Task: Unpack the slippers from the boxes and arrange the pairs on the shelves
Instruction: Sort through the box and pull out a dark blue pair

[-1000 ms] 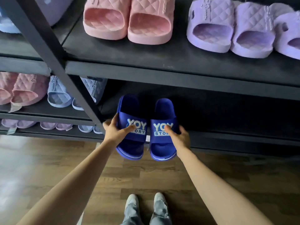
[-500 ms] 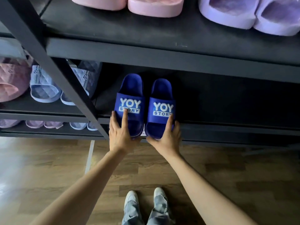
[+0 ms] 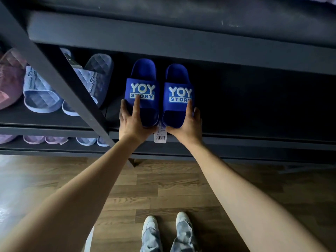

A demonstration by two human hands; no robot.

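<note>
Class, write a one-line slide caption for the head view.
Stocking up: left hand and right hand hold blue slippers on a shelf.

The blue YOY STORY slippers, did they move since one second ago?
Yes. The blue YOY STORY slippers moved backward onto the shelf; their toes overhung its front edge before.
</note>
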